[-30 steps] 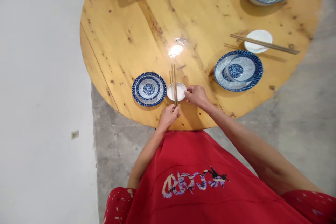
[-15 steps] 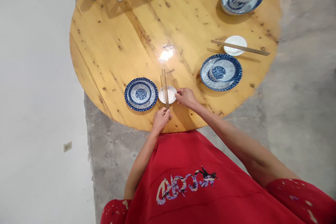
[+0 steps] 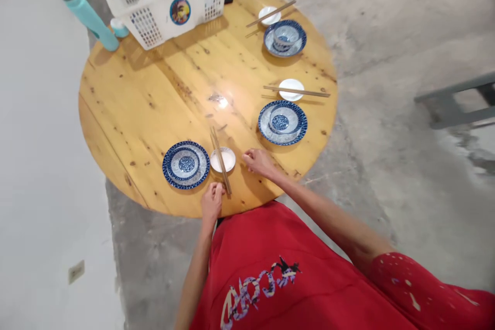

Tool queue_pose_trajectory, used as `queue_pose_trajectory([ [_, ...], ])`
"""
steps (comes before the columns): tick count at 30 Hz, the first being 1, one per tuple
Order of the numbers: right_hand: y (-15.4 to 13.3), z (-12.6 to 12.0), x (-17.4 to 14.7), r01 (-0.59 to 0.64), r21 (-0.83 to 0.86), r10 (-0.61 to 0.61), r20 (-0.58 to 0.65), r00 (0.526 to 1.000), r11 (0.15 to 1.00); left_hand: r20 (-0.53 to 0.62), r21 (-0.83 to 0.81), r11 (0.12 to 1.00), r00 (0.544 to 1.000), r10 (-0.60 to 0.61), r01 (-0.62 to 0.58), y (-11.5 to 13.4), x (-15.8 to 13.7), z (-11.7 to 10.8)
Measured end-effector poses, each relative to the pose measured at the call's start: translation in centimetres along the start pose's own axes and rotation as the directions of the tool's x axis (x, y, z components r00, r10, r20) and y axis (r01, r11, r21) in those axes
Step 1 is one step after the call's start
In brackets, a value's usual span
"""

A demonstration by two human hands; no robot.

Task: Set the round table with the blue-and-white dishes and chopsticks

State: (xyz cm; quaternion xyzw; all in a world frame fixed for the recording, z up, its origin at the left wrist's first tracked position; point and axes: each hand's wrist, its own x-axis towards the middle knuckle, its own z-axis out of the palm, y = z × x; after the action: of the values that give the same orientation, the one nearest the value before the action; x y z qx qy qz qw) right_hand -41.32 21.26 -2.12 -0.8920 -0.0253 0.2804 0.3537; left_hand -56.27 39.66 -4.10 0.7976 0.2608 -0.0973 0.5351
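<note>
Two wooden chopsticks (image 3: 220, 157) rest across a small white dish (image 3: 228, 160) near the table's front edge. Just left of their lower ends is my left hand (image 3: 212, 200), its fingers curled in and nothing seen in them; whether a fingertip touches the chopsticks I cannot tell. My right hand (image 3: 258, 162) hovers right of the dish, apart from it, with fingers curled together around nothing visible. To the left of the dish lies a blue-rimmed plate (image 3: 167, 165) bearing a smaller blue-and-white piece (image 3: 186, 164).
On the round wooden table (image 3: 162, 108), two more settings stand at right: a blue-patterned plate (image 3: 265, 134) with a bowl, a blue-patterned dish (image 3: 299, 46) with a bowl, each beside a white dish with chopsticks. A white basket (image 3: 162, 31) and teal bottle (image 3: 91, 19) stand at the back.
My left hand has let go of the chopsticks' lower ends and shifted left. My right hand has drawn away from the white dish's rim. The camera view has swung, showing more of the basket.
</note>
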Motion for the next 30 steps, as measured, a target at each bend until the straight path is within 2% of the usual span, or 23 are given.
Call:
queue_pose_trajectory([
  [5,2.6,-1.9,-1.3,0.016,0.046,-0.017,0.007,1.000,0.999,-0.154,-0.057,0.994,0.982,-0.105,0.097,-0.5,-1.7,-0.2],
  [10,4.8,-3.4,-1.8,0.068,0.107,-0.075,0.062,0.995,0.992,-0.356,-0.101,0.983,0.917,-0.183,0.156,0.5,-3.0,0.2],
  [12,5.7,-3.7,-2.1,0.096,0.134,-0.111,0.115,0.987,0.986,-0.459,-0.135,0.976,0.862,-0.214,0.170,1.0,-3.3,0.4],
  [13,6.2,-3.8,-2.3,0.108,0.144,-0.128,0.137,0.982,0.984,-0.518,-0.170,0.970,0.821,-0.239,0.174,1.3,-3.4,0.5],
  [16,7.9,-3.9,-3.1,0.125,0.164,-0.155,0.190,0.969,0.979,-0.658,-0.333,0.928,0.664,-0.356,0.168,1.5,-3.3,0.5],
  [18,9.0,-3.8,-3.5,0.101,0.178,-0.141,0.225,0.964,0.979,-0.678,-0.409,0.895,0.596,-0.429,0.179,1.1,-2.8,-0.1],
  [19,9.5,-3.7,-3.7,0.076,0.187,-0.120,0.241,0.963,0.980,-0.679,-0.430,0.884,0.581,-0.449,0.181,0.9,-2.5,-0.5],
  [21,10.1,-3.6,-4.1,0.016,0.208,-0.072,0.266,0.961,0.978,-0.662,-0.462,0.871,0.588,-0.465,0.168,0.4,-1.7,-1.4],
  [24,10.0,-3.1,-4.8,-0.042,0.247,-0.029,0.276,0.961,0.968,-0.619,-0.504,0.855,0.640,-0.455,0.121,-0.1,-0.5,-2.7],
  [27,9.0,-2.3,-5.0,-0.056,0.281,-0.018,0.255,0.967,0.958,-0.569,-0.537,0.835,0.679,-0.464,0.121,-0.5,0.8,-3.3],
  [30,7.8,-1.1,-4.6,-0.053,0.308,-0.021,0.233,0.972,0.950,-0.532,-0.554,0.820,0.696,-0.483,0.145,-0.9,1.8,-3.4],
])
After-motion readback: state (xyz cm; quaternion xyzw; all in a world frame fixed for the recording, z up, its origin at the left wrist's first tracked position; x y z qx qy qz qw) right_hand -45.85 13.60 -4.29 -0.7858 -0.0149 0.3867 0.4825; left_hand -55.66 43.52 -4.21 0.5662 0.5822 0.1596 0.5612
